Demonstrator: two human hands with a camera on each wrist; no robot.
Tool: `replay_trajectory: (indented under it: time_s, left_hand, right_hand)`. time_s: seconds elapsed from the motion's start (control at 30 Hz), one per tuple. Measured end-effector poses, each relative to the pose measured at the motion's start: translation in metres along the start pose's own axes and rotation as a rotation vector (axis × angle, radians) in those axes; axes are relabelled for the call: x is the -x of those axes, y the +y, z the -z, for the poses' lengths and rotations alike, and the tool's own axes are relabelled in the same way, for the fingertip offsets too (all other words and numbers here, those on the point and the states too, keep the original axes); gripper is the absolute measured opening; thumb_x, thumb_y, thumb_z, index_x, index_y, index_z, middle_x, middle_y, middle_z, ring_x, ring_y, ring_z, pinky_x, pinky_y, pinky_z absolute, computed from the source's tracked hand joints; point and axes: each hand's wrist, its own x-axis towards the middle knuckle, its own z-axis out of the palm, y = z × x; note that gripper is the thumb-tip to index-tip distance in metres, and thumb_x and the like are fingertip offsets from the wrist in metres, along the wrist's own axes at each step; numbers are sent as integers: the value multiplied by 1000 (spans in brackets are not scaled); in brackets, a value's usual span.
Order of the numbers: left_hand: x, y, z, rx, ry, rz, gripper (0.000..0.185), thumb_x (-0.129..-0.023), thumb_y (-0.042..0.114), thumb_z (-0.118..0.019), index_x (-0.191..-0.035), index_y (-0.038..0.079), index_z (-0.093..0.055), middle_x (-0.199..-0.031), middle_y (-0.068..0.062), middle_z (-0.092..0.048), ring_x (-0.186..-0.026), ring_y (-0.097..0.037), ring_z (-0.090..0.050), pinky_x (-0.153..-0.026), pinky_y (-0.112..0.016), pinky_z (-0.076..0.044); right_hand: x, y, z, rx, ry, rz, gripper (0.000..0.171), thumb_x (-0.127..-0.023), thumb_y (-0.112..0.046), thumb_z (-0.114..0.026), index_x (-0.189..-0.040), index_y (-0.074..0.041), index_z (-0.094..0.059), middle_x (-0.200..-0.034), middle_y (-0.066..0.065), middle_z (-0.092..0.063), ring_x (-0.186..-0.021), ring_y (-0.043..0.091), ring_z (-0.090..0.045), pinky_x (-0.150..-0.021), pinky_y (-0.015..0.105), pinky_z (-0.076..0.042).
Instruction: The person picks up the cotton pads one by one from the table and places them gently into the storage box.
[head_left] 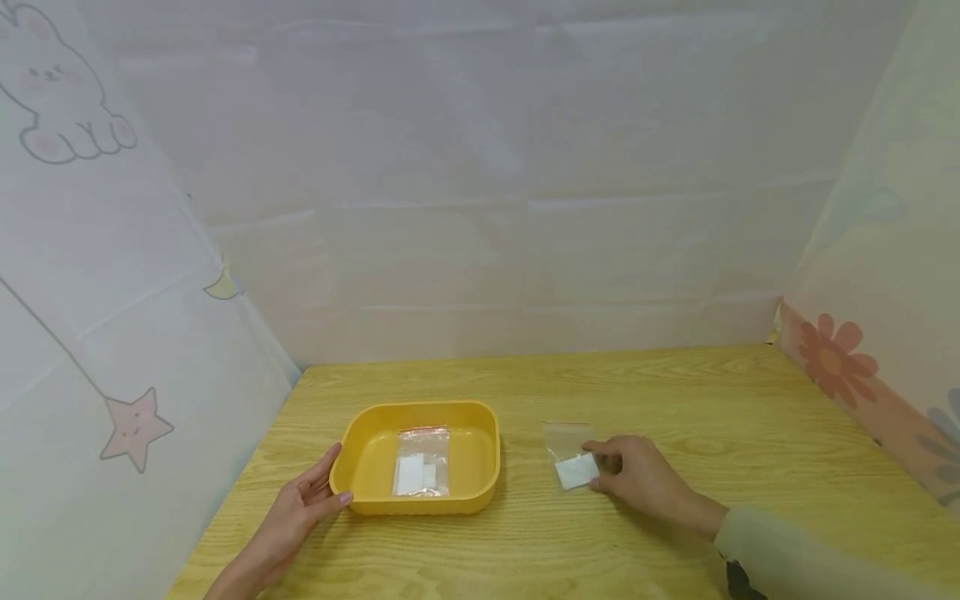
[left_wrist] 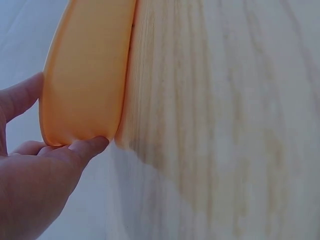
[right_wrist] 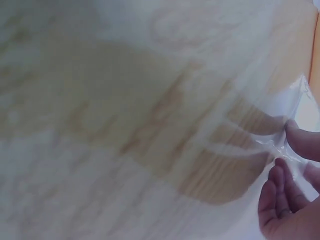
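Right now my left hand (head_left: 300,506) rests flat against the yellow tray (head_left: 367,500) on the worktop (head_left: 675,400), fingers straight. My right hand (head_left: 637,479) pinches the bag (head_left: 572,458) beside the tray: probably light, limp, slippery, best gripped at an edge.

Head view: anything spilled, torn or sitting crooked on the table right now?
Nothing stands out. One clear bag lies flat inside the yellow tray, which the left hand steadies; the right hand pinches a second bag on the table.
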Motion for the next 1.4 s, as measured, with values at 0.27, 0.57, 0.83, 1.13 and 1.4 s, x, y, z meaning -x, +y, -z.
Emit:
replay_trajectory:
  time_s: [0.27,0.57,0.83,1.13,1.4]
  left_hand:
    - [0,0,0,0,4,9,88,-102,9,-70,-169,7,-14,-174,-14,-9,-156,-30,-19,-109,-25,-45]
    - [0,-1,1,14,-3,-3,89,-102,8,-70,-170,8,-13,-174,-14,-9,-156,-31,-20,-108,-26,-46]
    - [0,1,0,9,1,5,89,-102,8,-71,-170,8,-13,-174,-14,-9,-156,-31,-20,-109,-26,-45]
    - [-1,1,1,11,-7,-7,89,-102,9,-70,-170,7,-12,-174,-15,-8,-156,-31,-19,-109,-25,-44]
    - [0,0,1,14,-7,-1,89,-102,7,-70,-169,7,-12,-173,-15,-9,-156,-31,-19,-109,-26,-45]
  right_hand:
    - [-5,4,2,-172,-43,47,64,-80,-1,-90,-139,6,-65,-84,0,-63,-72,10,-53,-63,24,-51]
    - [-15,7,9,-414,-168,-29,70,-83,-2,-87,-146,7,-58,-117,20,-69,-70,14,-45,-57,21,-41]
    - [-18,4,16,-495,-253,19,70,-89,-1,-82,-150,10,-51,-137,29,-63,-65,10,-41,-55,21,-37]
    - [-29,-12,26,-536,-280,64,66,-94,-10,-80,-152,5,-52,-149,26,-56,-68,9,-49,-62,27,-46]
    - [-44,-35,27,-631,-309,51,72,-92,-8,-81,-156,2,-49,-153,24,-53,-71,10,-45,-73,30,-53]
